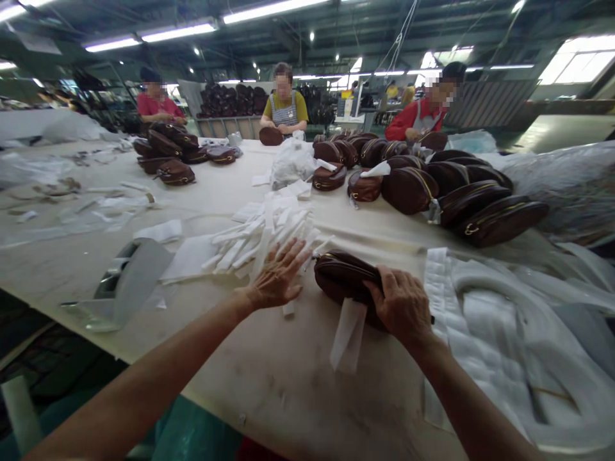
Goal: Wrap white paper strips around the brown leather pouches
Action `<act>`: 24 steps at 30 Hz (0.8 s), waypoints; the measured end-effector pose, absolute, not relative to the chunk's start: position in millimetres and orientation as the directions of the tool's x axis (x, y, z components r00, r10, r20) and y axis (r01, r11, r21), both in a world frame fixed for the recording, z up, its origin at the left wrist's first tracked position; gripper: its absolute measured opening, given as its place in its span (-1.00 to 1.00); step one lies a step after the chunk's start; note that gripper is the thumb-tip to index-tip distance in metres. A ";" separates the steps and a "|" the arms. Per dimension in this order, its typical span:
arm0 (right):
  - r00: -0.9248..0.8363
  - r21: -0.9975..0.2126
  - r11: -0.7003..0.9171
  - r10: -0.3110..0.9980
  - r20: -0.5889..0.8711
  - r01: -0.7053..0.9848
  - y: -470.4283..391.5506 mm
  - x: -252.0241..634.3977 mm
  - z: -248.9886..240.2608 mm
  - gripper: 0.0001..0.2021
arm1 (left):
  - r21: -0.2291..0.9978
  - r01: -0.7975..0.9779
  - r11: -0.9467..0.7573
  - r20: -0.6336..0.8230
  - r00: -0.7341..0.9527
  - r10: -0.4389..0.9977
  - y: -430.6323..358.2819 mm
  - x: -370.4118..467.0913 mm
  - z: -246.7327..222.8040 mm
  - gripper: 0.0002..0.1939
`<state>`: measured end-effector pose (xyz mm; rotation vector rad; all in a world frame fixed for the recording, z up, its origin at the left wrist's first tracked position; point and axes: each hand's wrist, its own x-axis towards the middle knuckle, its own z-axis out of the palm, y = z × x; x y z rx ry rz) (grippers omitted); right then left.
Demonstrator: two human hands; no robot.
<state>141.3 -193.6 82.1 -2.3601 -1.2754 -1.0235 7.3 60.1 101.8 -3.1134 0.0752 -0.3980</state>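
My right hand (401, 301) is wrapped round the right end of a dark brown zipped leather bag (339, 272) on the table. From the bag's near side a strip of thin white paper (349, 336) hangs down onto the tabletop. With fingers spread and palm down, my left hand (281, 275) is over the near edge of a heap of white strips (259, 237), just left of the bag. Whether it touches the strips I cannot tell.
Many similar brown bags (408, 182) crowd the table's far right; a smaller pile (168, 147) lies far left. White foam wrap (485, 320) covers the right side. A tape dispenser (120, 282) stands left. Co-workers (284, 109) are across the table.
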 end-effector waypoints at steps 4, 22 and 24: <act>0.316 0.097 -0.529 0.632 0.707 0.843 -194.2 145.7 82.3 -0.64 | -0.042 -0.243 -0.969 0.380 0.893 -0.240 12.1 34.8 111.2 -0.32; 0.195 -0.320 -0.082 0.920 0.339 0.944 -129.7 171.1 150.1 -0.76 | -0.113 -0.093 -0.989 0.432 0.892 -0.133 -49.8 6.2 116.2 -0.72; 0.095 -0.189 -0.041 0.954 0.285 0.981 -84.9 181.4 154.9 -0.79 | -0.108 -0.085 -0.991 0.425 0.897 -0.123 -49.0 0.9 118.5 -0.76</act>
